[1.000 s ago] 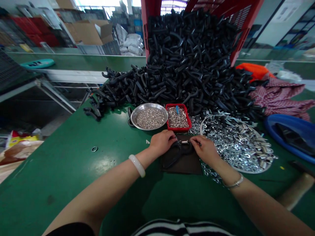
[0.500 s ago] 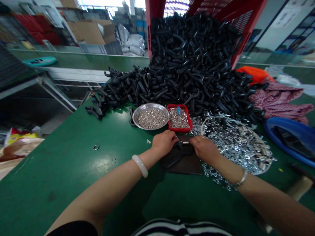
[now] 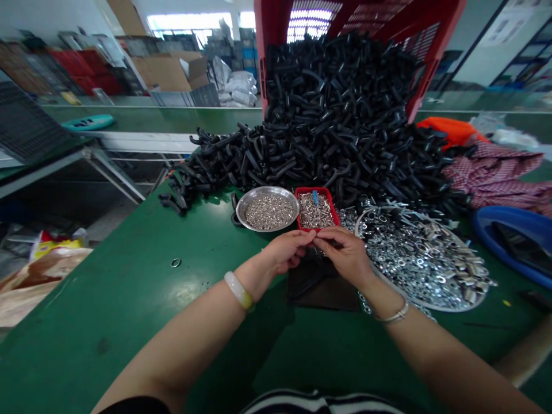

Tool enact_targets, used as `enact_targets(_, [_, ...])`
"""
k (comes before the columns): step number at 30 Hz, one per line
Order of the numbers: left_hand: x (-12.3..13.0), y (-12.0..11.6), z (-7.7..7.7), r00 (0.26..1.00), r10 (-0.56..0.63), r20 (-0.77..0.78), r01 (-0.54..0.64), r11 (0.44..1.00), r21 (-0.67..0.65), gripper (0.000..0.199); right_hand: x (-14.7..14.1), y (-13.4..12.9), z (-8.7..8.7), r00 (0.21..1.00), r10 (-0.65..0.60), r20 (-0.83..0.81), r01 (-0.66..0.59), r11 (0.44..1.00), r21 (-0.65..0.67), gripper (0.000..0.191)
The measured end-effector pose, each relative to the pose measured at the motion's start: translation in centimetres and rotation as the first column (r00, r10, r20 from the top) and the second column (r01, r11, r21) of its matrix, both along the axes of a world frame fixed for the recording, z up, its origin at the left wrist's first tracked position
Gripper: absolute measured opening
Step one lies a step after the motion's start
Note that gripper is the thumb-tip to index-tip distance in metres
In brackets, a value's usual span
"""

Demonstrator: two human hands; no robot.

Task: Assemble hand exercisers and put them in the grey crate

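My left hand (image 3: 287, 251) and my right hand (image 3: 342, 256) meet in front of a small red tray (image 3: 317, 210) of metal pins. Their fingertips pinch something small and mostly hidden, apparently metal. Below them, a curved black plastic piece (image 3: 307, 279) lies on a dark mat (image 3: 332, 296). A round steel dish (image 3: 267, 210) of tiny silver parts stands left of the red tray. My right hand is nearest a large round tray (image 3: 425, 264) heaped with steel washers and short sleeves.
A huge heap of black curved plastic pieces (image 3: 332, 115) spills from a tipped red crate (image 3: 371, 17) onto the green table (image 3: 107, 322). One loose metal ring (image 3: 175, 263) lies left. A blue basin (image 3: 513, 221) and checked cloth (image 3: 495, 178) sit at right.
Both hands have lifted off the black piece on the mat and closed together nearer the red tray. The small metal coil seen between them earlier is no longer visible.
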State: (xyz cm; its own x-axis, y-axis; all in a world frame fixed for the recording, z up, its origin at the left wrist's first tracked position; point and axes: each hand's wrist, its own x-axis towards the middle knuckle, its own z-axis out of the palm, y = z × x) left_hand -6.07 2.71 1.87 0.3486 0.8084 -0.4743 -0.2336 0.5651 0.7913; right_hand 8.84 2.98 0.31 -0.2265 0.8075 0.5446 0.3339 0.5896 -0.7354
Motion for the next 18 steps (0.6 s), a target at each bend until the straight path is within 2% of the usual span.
enact_targets(2, [-0.3, 0.0, -0.3, 1.0, -0.031, -0.001, 0.031, 1.0, -0.001, 0.035, 0.3, 0.2, -0.1, 0.999, 0.034, -0.006, -0.034, 0.999, -0.036, 0.009])
enact_targets(5, [-0.6, 0.2, -0.7, 0.992, 0.015, -0.124, -0.004, 0.996, 0.088, 0.033, 1.2, 0.3, -0.5, 0.999, -0.021, 0.033, 0.023, 0.998, -0.054, 0.013])
enact_targets(7, [-0.7, 0.4, -1.0, 0.962, 0.104, -0.251, -0.045, 0.972, 0.231, 0.029, 1.9, 0.0, -0.9, 0.977, -0.057, 0.205, 0.064, 0.998, -0.025, 0.014])
enact_targets(9, [-1.0, 0.6, -1.5, 0.923, 0.166, -0.346, -0.02, 0.922, 0.388, 0.022, 2.5, -0.7, -1.4, 0.894, -0.058, 0.444, 0.058, 0.998, 0.013, 0.017])
enact_targets(11, [-1.3, 0.8, -2.1, 0.875, 0.195, -0.443, 0.068, 0.857, 0.511, 0.017, 2.9, -1.4, -2.0, 0.784, -0.07, 0.616, 0.051, 0.997, 0.049, 0.021])
enact_targets(13, [-1.5, 0.8, -2.6, 0.79, 0.233, -0.567, 0.192, 0.785, 0.589, 0.017, 3.0, -2.1, -2.4, 0.71, -0.116, 0.695, 0.066, 0.993, 0.099, 0.023])
enact_targets(16, [-1.6, 0.5, -2.8, 0.661, 0.279, -0.697, 0.359, 0.698, 0.62, 0.016, 2.8, -2.6, -2.8, 0.662, -0.161, 0.732, 0.075, 0.986, 0.149, 0.024])
enact_targets(18, [-1.6, 0.2, -2.6, 0.607, 0.289, -0.74, 0.413, 0.681, 0.604, 0.017, 2.7, -2.7, -2.9, 0.655, -0.168, 0.736, 0.074, 0.985, 0.159, 0.023])
